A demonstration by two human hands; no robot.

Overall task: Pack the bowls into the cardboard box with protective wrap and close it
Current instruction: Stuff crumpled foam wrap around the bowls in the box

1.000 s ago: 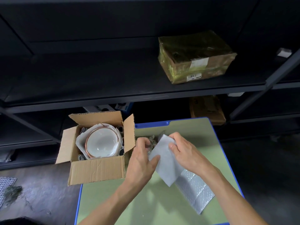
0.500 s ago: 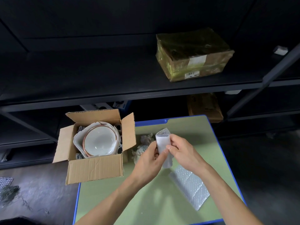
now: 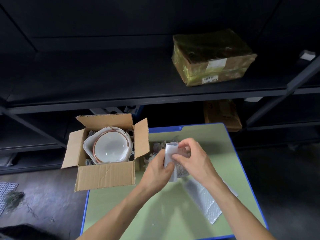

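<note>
Dark metal shelf unit (image 3: 121,94) fills the back of the view. A parcel wrapped in yellowish film (image 3: 213,58), white labels on its side, sits on the upper right. A second brown parcel (image 3: 223,115) sits on the level below, partly hidden.

In front is the counter (image 3: 155,213), with a green top and a blue rim.

The cardboard box (image 3: 105,175) stands at the counter's far left corner, part of it reaching past the left edge. All four flaps are open and standing outward.

Inside the box is a white bowl (image 3: 110,149) with a reddish-brown rim, mouth up. It nests in a white foam sheet, with clear padding tucked along the box walls. Whether more bowls lie beneath it cannot be told.

A bubble wrap sheet (image 3: 202,200) lies flat on the counter toward the right, under the right forearm.

Both hands meet above the middle of the counter, just right of the box. The left hand (image 3: 155,168) pinches the lower edge of a folded wrap piece (image 3: 168,153) between thumb and fingers. The right hand (image 3: 194,160) has its fingers curled onto the upper part of the same piece. The piece is held upright off the counter. Its left face is white and bubble texture shows on its right.

A small clump of crumpled clear wrap (image 3: 156,147) lies on the counter behind the hands, beside the box's right flap.
</note>
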